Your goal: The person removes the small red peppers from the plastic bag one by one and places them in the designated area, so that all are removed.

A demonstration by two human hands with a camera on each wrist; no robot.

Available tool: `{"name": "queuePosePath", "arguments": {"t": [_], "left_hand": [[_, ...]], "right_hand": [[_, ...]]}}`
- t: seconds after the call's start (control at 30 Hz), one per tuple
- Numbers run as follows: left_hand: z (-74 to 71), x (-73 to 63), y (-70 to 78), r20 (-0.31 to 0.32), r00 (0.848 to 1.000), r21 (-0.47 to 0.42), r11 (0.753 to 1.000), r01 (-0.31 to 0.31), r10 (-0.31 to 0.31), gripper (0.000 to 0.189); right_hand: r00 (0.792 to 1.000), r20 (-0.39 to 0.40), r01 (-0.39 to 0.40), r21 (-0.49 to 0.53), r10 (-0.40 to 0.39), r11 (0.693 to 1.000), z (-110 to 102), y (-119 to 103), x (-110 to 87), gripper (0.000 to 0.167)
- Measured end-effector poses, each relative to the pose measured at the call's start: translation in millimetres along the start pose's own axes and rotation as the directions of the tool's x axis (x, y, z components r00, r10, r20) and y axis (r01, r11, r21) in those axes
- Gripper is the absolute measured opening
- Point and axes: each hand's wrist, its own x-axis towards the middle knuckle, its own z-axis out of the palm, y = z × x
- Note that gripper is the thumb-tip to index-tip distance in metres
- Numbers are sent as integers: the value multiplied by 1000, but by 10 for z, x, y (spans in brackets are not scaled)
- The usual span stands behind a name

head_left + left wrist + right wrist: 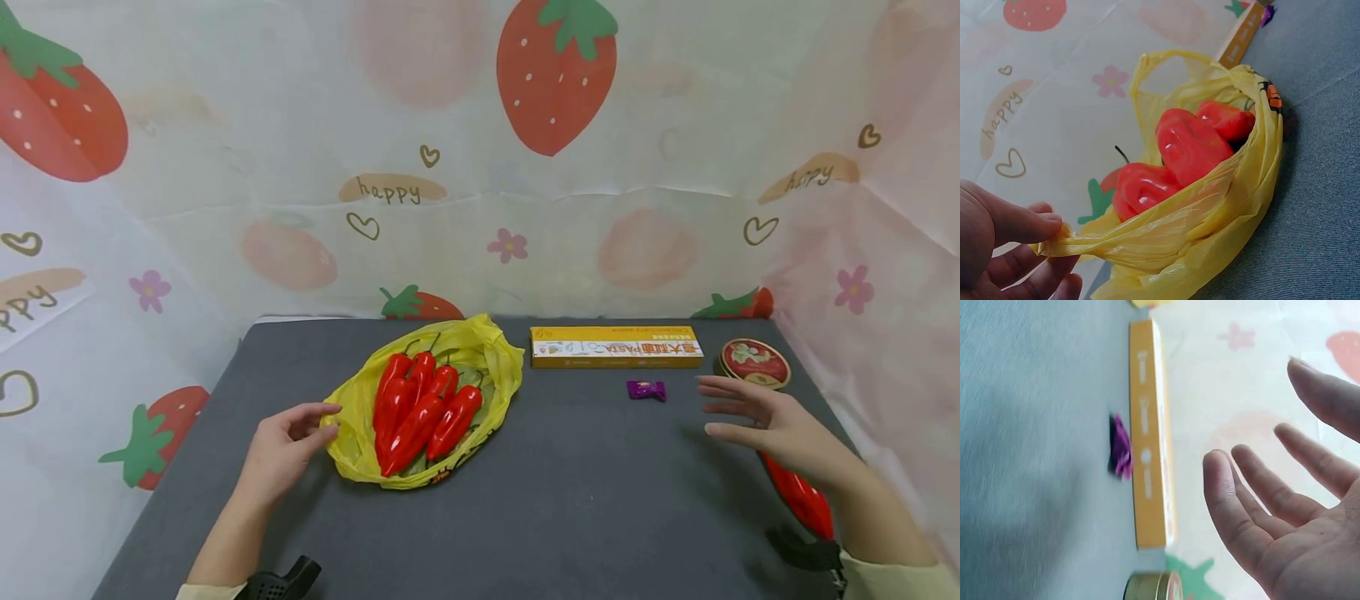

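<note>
A yellow plastic bag (495, 350) lies spread on the dark table, with several shiny red peppers (408, 425) inside it. My left hand (285, 454) pinches the bag's left edge between thumb and fingers; the left wrist view shows the gathered plastic (1135, 247) pulled toward the fingertips. On the right, my right hand (772, 425) hovers above the table with fingers extended, holding nothing. Nearest to it are a round tin (753, 360) with a red lid, a purple-wrapped candy (647, 391) and another red pepper (802, 500), partly hidden beneath the forearm.
A yellow-and-white pasta box (617, 347) lies along the back edge of the table (555, 500), against a strawberry-printed cloth (465, 250). The cloth also rises along both sides.
</note>
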Motion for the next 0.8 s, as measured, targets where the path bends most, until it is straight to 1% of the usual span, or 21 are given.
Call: {"name": "queuePosePath", "arguments": {"t": [0.2, 0.5, 0.8], "left_hand": [[4, 4, -4, -1, 1000, 0, 1000, -2, 2, 32], [18, 6, 1, 1, 1000, -20, 1000, -4, 4, 33], [2, -9, -5, 7, 1000, -42, 999, 4, -4, 33]], "right_hand": [[1000, -2, 27, 38, -26, 999, 175, -141, 147, 61], [1000, -2, 28, 98, -28, 995, 438, -308, 366, 63], [997, 49, 53, 163, -62, 985, 695, -455, 598, 68]]}}
